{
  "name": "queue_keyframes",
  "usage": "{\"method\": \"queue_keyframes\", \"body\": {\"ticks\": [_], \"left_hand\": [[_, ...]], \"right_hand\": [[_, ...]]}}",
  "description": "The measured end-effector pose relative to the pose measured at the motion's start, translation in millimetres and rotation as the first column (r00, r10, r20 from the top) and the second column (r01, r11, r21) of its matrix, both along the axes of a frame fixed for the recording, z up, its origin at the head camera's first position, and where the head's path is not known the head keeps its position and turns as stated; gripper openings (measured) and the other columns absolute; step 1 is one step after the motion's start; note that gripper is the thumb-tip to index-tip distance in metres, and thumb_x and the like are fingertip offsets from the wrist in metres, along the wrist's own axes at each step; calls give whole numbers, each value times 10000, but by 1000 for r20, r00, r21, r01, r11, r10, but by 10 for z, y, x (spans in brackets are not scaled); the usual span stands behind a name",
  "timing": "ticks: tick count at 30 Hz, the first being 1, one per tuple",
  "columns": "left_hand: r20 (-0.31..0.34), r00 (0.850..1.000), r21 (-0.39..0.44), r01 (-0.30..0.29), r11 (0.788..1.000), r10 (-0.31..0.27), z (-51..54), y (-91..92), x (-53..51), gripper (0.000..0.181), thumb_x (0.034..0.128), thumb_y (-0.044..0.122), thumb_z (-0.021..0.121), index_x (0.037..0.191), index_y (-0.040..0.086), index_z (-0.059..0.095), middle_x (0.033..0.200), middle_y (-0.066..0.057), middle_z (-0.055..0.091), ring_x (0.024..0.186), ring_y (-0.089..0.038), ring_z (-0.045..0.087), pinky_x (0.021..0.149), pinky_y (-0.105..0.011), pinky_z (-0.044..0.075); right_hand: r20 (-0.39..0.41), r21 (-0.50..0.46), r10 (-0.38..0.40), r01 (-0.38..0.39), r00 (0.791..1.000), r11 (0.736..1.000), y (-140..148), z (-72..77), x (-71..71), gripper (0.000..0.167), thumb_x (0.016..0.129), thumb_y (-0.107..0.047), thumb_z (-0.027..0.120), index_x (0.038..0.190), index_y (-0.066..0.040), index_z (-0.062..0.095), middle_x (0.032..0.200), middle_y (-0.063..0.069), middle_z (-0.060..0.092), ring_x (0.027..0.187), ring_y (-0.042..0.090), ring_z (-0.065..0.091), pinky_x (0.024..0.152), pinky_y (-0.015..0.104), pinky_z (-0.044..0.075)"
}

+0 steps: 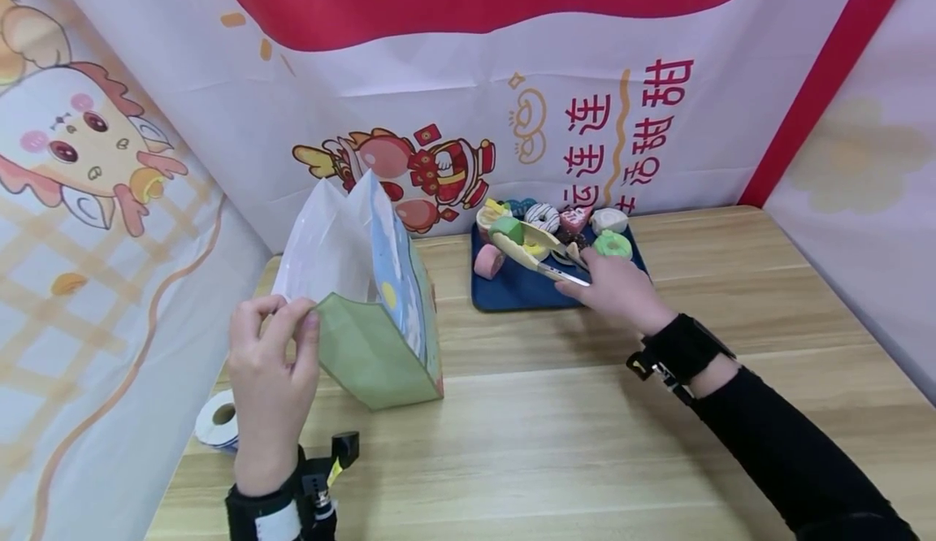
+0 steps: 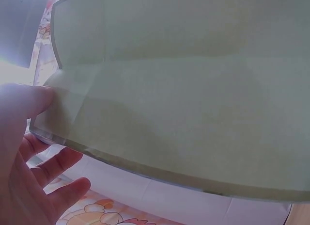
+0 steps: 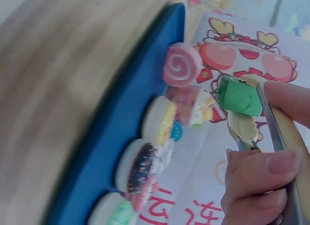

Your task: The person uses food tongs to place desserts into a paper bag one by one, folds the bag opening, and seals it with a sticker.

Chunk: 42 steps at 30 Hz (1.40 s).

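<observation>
My left hand (image 1: 272, 366) pinches the rim corner of a green paper bag (image 1: 376, 354), which stands upright with its mouth open. In the left wrist view the thumb (image 2: 38, 98) lies on one face of the bag, with fingers behind it. My right hand (image 1: 621, 291) grips metal tongs with cream-coloured tips (image 1: 517, 252), over a blue tray (image 1: 504, 293). Between the tips is a green cube-shaped toy cake (image 3: 238, 96), lifted clear of the tray in the right wrist view.
Several toy sweets share the tray, among them a pink swirl roll (image 1: 488, 261), a striped donut (image 1: 543, 217) and a green donut (image 1: 613, 244). A roll of tape or labels (image 1: 218, 421) lies left of the bag. Printed cloth (image 1: 439, 78) hangs behind the wooden table (image 1: 556, 443).
</observation>
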<state>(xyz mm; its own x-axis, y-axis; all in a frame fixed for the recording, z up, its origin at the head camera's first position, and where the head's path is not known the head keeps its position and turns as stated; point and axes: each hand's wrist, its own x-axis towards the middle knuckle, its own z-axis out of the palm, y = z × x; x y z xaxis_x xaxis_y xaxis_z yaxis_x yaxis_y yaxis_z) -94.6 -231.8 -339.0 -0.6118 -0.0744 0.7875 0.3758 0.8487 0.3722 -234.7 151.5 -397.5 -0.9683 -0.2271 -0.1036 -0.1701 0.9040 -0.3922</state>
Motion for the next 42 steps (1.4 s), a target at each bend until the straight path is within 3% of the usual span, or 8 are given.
{"method": "queue_keyframes", "body": {"ticks": [6,11,14,24,31,42], "left_hand": [[-1,1000,-7,0,1000,0,-6,-5,-1,77,903,17,636,956,-22,677,957,-219,501,946,-380,492,775,-346,374],[0,1000,-11,-4,1000,4,-6,-6,0,79,909,21,631,954,-29,672,965,-222,504,941,-378,496,762,-327,366],[3,1000,-11,-7,1000,7,-6,-8,2,83,916,27,625,956,-31,668,974,-227,508,937,-377,496,752,-321,357],[6,1000,-13,-8,1000,8,-16,-19,2,87,926,25,612,960,-49,645,989,-243,517,881,-357,478,714,-304,333],[19,1000,-5,-9,1000,9,-22,-26,8,129,956,57,583,943,-69,613,1004,-254,515,899,-372,475,728,-327,326],[32,999,-3,-15,1000,15,-16,-14,3,181,974,96,574,956,-84,588,1014,-264,513,917,-385,482,743,-337,343]], "right_hand": [[-44,32,41,-39,998,999,-64,194,-43,806,899,-569,586,1424,20,426,1145,229,661,940,318,638,755,460,516],[-31,8,56,-56,998,998,-127,382,-53,823,899,-568,590,1468,-13,376,970,157,646,789,258,579,630,352,436],[-62,10,66,-65,996,998,-176,494,-46,816,899,-553,599,1482,-32,365,911,120,635,748,235,562,604,323,399],[-129,-39,99,-105,987,994,-334,776,-26,641,898,-508,622,1336,-60,487,840,89,582,692,230,550,549,306,368],[-166,-66,120,-132,979,989,-389,892,-12,480,887,-517,630,1115,-102,557,811,73,592,678,222,556,572,312,357],[-182,-115,153,-175,971,978,-496,1110,66,563,899,-537,622,1250,-107,531,857,79,608,693,218,567,553,299,421]]}}
